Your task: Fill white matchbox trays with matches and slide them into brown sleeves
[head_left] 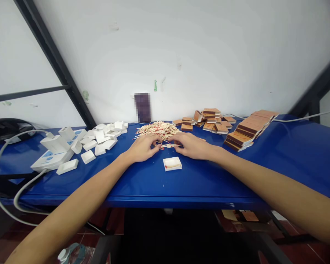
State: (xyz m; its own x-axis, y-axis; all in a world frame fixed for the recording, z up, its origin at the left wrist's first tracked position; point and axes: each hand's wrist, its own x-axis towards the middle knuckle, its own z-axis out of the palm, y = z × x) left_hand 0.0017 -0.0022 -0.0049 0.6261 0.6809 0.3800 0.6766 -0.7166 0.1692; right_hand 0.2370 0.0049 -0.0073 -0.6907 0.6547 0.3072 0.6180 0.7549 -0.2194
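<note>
At the near edge of a heap of loose matches [159, 128], both my hands rest with curled fingers. My left hand [143, 148] has thumb and fingers closed around a few red-tipped matches. Facing it, my right hand [191, 146] pinches the other ends of a small bunch of matches [169, 145] that spans the gap between the hands. Parts of the fingertips are hidden by the hands themselves. Just in front lies an open white matchbox tray [171, 160], with a match or a few along its near side.
White empty trays [100, 137] are scattered on the left, beside a power strip with cables [55, 156]. Brown matchbox sleeves [209, 119] pile up at back right, with stacked rows [250, 126] farther right. A dark pixelated object [143, 107] leans on the wall. The blue table's front edge [181, 201] is near.
</note>
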